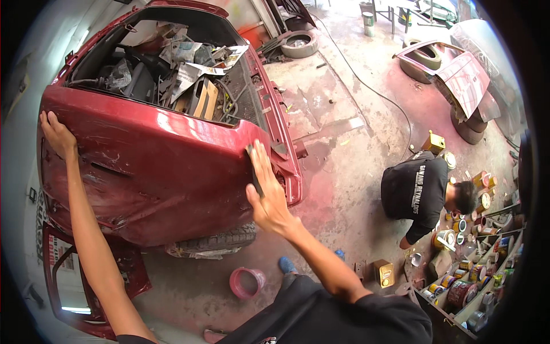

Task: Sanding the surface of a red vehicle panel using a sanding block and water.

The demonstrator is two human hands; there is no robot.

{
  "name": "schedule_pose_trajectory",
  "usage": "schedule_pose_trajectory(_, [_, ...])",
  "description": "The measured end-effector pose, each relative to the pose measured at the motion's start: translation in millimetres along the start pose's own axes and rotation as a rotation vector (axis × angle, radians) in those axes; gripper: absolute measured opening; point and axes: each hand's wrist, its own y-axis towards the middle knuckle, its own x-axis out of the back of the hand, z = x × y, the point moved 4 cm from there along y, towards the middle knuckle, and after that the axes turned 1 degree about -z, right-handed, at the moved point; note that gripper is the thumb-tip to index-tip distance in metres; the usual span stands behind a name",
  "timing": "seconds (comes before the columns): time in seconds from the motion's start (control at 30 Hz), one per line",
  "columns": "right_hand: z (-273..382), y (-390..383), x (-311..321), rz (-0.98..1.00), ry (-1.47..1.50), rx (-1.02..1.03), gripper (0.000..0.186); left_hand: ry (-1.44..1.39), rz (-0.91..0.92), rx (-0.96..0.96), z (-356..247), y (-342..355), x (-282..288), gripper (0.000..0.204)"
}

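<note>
The dented red tailgate (pixel 143 160) of a car fills the left of the head view, its paint scuffed and dull in its lower part. My left hand (pixel 56 131) rests on the panel's left edge with fingers extended. Near the panel's right corner, my right hand (pixel 266 198) presses a dark, thin pad or block (pixel 254 178) to the surface, fingers long over it and thumb apart. The pad is mostly hidden under the hand.
A pink bucket (pixel 248 282) stands below the car. A co-worker (pixel 415 183) in a black shirt bends among many paint cans (pixel 470 292) at the right. Loose tyres (pixel 298 46), a detached pink door (pixel 458 80) and a hose (pixel 381 94) lie beyond; another red door (pixel 69 269) stands lower left.
</note>
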Motion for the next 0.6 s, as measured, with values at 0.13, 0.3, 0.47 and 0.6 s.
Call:
schedule_pose_trajectory(0.13, [-36,62,13,-0.003,0.037,-0.078,0.058,0.009,-0.013,0.0,-8,0,-12,0.062])
schedule_pose_trajectory(0.3, [-9,-4,-6,-0.064,0.04,-0.035,0.065,0.032,-0.018,0.001,3,6,0,0.062])
schedule_pose_trajectory(0.47, [-44,49,9,0.016,0.203,-0.279,0.062,-0.024,-0.034,-0.037,-7,6,-6,0.06])
schedule_pose_trajectory(0.6, [-27,4,-6,-0.153,0.108,-0.101,0.058,-0.013,-0.011,-0.041,6,-5,1,0.059])
